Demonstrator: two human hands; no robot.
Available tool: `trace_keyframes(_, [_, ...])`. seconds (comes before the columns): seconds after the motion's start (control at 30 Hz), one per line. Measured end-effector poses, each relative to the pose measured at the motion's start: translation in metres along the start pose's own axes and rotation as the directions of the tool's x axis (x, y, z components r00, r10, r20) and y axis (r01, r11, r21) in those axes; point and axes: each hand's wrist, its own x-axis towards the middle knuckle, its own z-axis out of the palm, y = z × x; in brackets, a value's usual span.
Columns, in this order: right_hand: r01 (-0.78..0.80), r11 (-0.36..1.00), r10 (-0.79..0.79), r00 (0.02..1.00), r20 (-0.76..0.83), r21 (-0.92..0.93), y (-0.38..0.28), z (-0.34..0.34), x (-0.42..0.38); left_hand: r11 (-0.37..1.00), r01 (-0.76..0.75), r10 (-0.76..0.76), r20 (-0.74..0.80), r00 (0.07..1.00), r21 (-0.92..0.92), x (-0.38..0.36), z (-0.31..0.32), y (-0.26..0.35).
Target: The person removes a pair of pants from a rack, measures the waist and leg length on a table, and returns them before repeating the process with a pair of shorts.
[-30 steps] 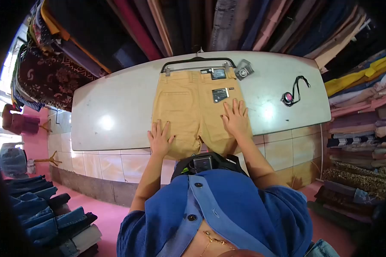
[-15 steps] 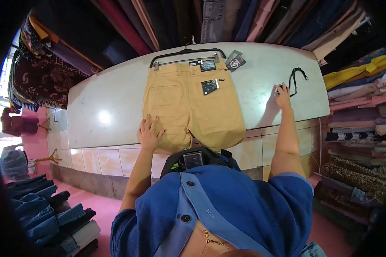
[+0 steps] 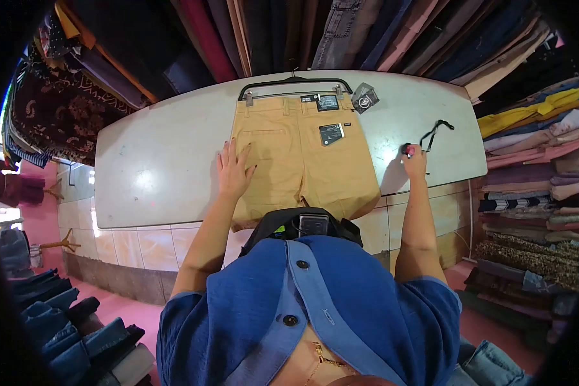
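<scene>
Tan shorts (image 3: 273, 161) lie flat with the waistband away from me, clipped to a black hanger (image 3: 302, 82). Dark labels (image 3: 331, 134) are on the back, and a dark tag (image 3: 365, 98) lies beside the waistband. My left hand (image 3: 235, 172) rests with spread fingers on the left side of the shorts. To the right of them, my right hand (image 3: 415, 161) is closed around a small dark object with a red part (image 3: 408, 150). I cannot make out its exact kind. A black strap (image 3: 436, 128) trails from it across the table.
The shorts lie on a pale table (image 3: 154, 161). Trousers (image 3: 341, 32) hang along its far side. Folded clothes (image 3: 527, 174) are stacked at the right, and folded jeans (image 3: 51, 309) sit at the lower left. A black bag (image 3: 302, 225) is at my waist.
My left hand has slid up along the shorts toward the waistband. My right hand has drawn back toward me with the small object, and the strap has shifted with it.
</scene>
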Motion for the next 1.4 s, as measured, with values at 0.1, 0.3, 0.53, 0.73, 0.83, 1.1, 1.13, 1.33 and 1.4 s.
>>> trace_keyframes(0.1, [0.159, 0.987, -0.157, 0.987, 0.04, -0.034, -0.013, 0.003, -0.015, 0.999, -0.045, 0.044, 0.099, 0.994, 0.006, 0.004, 0.012, -0.008])
trace_keyframes(0.3, [0.015, 0.997, -0.016, 1.0, -0.004, -0.075, -0.058, 0.001, -0.046, 0.998, -0.056, 0.055, 0.131, 0.99, 0.002, -0.002, 0.021, -0.012])
trace_keyframes(0.53, [-0.145, 0.966, 0.132, 0.988, -0.076, -0.215, -0.089, 0.003, -0.036, 0.999, -0.044, 0.044, 0.142, 0.989, -0.004, 0.001, 0.015, -0.011])
trace_keyframes(0.73, [-0.037, 0.888, -0.021, 0.992, 0.122, 0.458, -0.095, 0.023, -0.003, 0.989, 0.017, -0.004, 0.088, 0.996, -0.149, 0.0, 0.017, -0.013])
trace_keyframes(0.83, [-0.317, 0.341, -0.1, 0.924, 0.37, 0.885, -0.153, 0.005, -0.007, 0.971, 0.175, -0.157, 0.113, 0.981, -0.163, 0.005, 0.012, -0.003])
trace_keyframes(1.1, [-0.3, 0.637, -0.445, 0.609, 0.657, 0.71, -0.273, 0.046, -0.025, 0.064, 0.598, -0.149, 0.584, 0.798, -0.799, 0.07, 0.024, 0.039])
trace_keyframes(1.13, [-0.235, 0.687, -0.487, 0.553, 0.676, 0.687, -0.282, 0.051, -0.026, -0.274, 0.662, -0.089, 0.704, 0.704, -0.697, 0.076, 0.022, 0.042])
trace_keyframes(1.33, [0.121, 0.65, -0.664, 0.571, 0.483, 0.75, -0.307, 0.085, -0.036, -0.318, 0.737, -0.124, 0.796, 0.592, -0.597, 0.09, 0.023, 0.027])
trace_keyframes(1.4, [0.172, 0.686, -0.651, 0.577, 0.492, 0.707, -0.314, 0.09, -0.038, -0.272, 0.751, -0.15, 0.797, 0.585, -0.602, 0.093, 0.026, 0.02])
